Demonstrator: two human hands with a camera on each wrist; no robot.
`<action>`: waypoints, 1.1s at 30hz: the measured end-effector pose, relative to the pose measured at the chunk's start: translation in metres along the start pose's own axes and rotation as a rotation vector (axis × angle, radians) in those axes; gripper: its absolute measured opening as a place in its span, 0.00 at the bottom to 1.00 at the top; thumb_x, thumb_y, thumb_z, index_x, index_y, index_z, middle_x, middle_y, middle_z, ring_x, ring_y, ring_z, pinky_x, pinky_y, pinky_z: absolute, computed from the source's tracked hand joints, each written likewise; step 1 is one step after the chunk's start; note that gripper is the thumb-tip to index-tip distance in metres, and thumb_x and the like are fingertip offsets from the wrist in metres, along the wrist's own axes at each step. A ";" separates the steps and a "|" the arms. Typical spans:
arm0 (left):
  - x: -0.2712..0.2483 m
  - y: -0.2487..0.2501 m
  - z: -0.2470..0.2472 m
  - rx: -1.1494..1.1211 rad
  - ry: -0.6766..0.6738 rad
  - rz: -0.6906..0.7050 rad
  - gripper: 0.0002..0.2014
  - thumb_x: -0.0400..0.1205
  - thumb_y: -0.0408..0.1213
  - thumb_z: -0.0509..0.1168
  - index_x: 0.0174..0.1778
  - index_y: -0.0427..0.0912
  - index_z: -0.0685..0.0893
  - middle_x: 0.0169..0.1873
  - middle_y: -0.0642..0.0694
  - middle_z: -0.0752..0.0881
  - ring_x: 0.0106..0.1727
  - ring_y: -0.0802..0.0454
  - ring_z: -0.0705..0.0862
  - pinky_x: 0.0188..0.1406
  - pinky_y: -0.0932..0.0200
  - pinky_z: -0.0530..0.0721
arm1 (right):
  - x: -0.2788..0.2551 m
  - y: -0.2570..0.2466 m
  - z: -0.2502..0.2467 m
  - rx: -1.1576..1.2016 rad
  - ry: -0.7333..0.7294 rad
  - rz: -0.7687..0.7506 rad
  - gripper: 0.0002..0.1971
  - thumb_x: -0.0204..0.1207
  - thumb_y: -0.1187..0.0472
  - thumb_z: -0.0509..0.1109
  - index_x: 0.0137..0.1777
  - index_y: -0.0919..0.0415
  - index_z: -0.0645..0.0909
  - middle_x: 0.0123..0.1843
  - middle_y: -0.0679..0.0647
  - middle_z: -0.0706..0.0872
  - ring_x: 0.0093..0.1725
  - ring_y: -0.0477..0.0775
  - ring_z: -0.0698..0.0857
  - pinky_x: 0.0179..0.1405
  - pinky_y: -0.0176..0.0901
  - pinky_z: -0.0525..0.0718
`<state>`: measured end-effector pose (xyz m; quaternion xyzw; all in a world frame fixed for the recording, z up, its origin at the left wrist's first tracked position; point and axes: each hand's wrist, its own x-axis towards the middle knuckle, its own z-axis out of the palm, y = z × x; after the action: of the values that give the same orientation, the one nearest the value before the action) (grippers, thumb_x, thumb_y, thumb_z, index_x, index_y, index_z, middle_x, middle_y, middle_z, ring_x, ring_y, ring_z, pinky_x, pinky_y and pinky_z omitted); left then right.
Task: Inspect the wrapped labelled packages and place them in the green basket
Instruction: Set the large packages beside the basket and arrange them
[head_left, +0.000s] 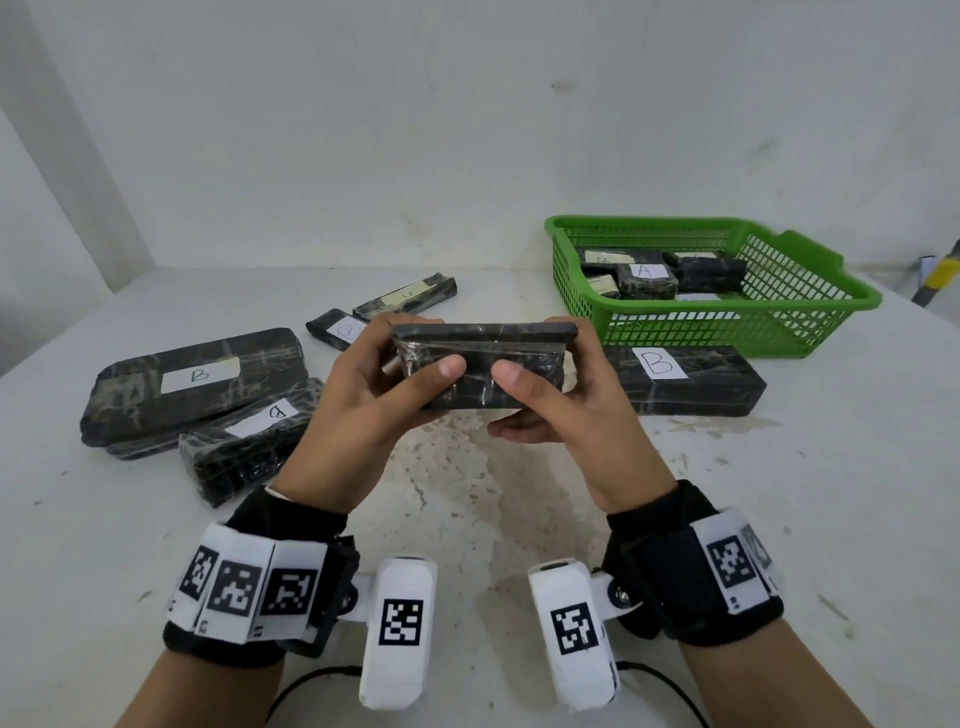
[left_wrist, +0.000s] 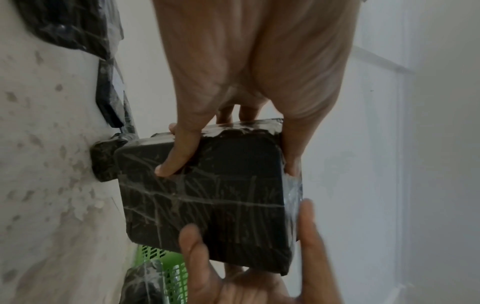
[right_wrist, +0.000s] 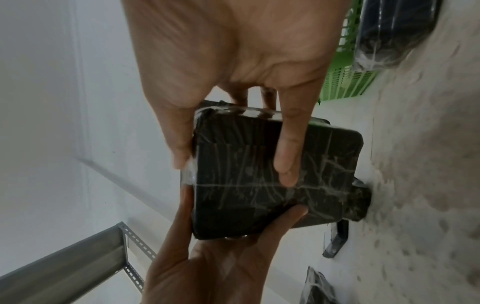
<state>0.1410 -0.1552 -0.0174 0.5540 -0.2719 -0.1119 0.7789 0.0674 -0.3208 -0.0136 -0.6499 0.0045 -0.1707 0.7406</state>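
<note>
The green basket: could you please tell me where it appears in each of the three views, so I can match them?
Head: green basket at right of centre on the table, behind the B-labelled package.
Left wrist: a strip at the bottom edge, under the held package.
Right wrist: at the top right.
Shared landmark: the held package gripped by both the left hand and the right hand.

Held pkg (head_left: 483, 364) label unseen; basket (head_left: 810, 312) pkgs partly hidden
</note>
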 end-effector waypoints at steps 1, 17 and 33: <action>0.000 0.000 0.000 0.007 -0.003 -0.005 0.26 0.70 0.42 0.74 0.61 0.34 0.78 0.61 0.30 0.85 0.58 0.38 0.89 0.55 0.43 0.90 | 0.000 0.001 -0.001 -0.006 -0.007 0.015 0.30 0.66 0.49 0.83 0.64 0.55 0.73 0.64 0.58 0.84 0.45 0.56 0.92 0.39 0.47 0.91; 0.000 -0.002 0.000 0.097 -0.039 0.021 0.22 0.75 0.43 0.73 0.62 0.38 0.79 0.53 0.49 0.90 0.58 0.48 0.89 0.53 0.52 0.90 | 0.002 0.004 0.000 0.030 0.038 0.009 0.26 0.65 0.36 0.72 0.54 0.53 0.74 0.63 0.64 0.84 0.49 0.60 0.92 0.34 0.48 0.90; 0.002 -0.008 -0.003 0.189 0.105 0.244 0.12 0.64 0.49 0.78 0.41 0.58 0.85 0.74 0.56 0.73 0.82 0.57 0.67 0.78 0.36 0.71 | 0.002 -0.002 0.009 0.052 0.077 0.195 0.42 0.63 0.39 0.76 0.76 0.44 0.65 0.64 0.55 0.84 0.55 0.56 0.90 0.40 0.47 0.89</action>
<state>0.1454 -0.1571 -0.0250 0.5929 -0.3051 0.0386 0.7443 0.0711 -0.3134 -0.0096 -0.6200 0.0917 -0.1229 0.7695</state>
